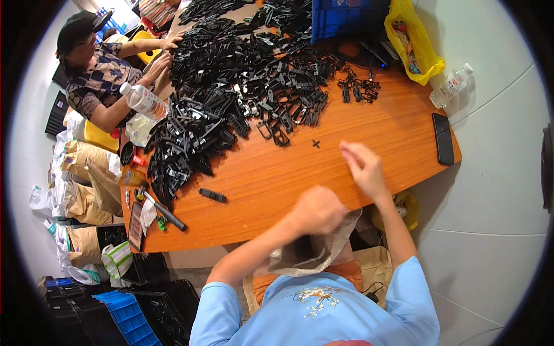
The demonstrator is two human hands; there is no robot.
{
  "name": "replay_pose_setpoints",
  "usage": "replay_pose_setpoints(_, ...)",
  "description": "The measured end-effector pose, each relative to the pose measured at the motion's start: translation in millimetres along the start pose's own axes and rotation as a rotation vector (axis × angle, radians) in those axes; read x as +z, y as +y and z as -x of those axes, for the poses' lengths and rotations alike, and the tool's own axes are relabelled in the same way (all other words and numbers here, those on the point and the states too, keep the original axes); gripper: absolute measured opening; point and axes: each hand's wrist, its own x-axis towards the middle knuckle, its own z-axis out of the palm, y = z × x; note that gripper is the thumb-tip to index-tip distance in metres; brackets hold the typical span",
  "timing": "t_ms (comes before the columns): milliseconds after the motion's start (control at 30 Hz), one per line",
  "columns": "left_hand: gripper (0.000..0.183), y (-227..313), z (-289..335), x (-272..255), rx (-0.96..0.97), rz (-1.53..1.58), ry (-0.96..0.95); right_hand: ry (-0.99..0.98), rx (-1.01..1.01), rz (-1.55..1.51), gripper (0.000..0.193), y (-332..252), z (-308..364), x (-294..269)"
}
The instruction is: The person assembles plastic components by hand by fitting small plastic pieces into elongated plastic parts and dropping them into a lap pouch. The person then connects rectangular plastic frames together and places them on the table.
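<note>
My left hand (320,210) is curled into a loose fist over the table's front edge, above an open grey-white bag (332,248) at my lap. Motion blurs it, and whatever its fingers hold is hidden. To its right, my right hand (363,168) is raised over the wooden table (265,196), fingertips drawn together in a pinch. Anything between them is too small to make out. A small black cross-shaped piece (315,143) lies just left of the right fingertips. Farther off spreads a large heap of black plastic clips (213,109). One dark clip-like part (212,195) lies apart at the left.
A few black frames (359,89) lie near a blue crate (349,20). At right are a phone (442,138), water bottle (452,85) and yellow bag (412,46). A co-worker (98,75) handles the heap at far left, near another bottle (144,101). A black-handled tool (166,212) lies front left.
</note>
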Motion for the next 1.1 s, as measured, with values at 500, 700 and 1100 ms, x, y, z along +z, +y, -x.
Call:
replay_pose_setpoints(500, 0.018, 38.9, 26.2, 141.5, 0.084, 0.322, -0.898, -0.459, -0.126, 0.095, 0.024, 7.3, -68.3, 48.7)
replay_pose_setpoints(700, 0.023, 39.7, 25.3, 132.9, 0.185, 0.190, -0.951, -0.401, -0.409, 0.286, 0.033, 3.2, -100.4, 87.7)
replay_pose_setpoints(1100, 0.023, 37.2, 7.8, 112.3, 0.182, 0.065, -0.916, -0.487, -0.416, 0.266, 0.035, 3.1, -87.1, 85.6)
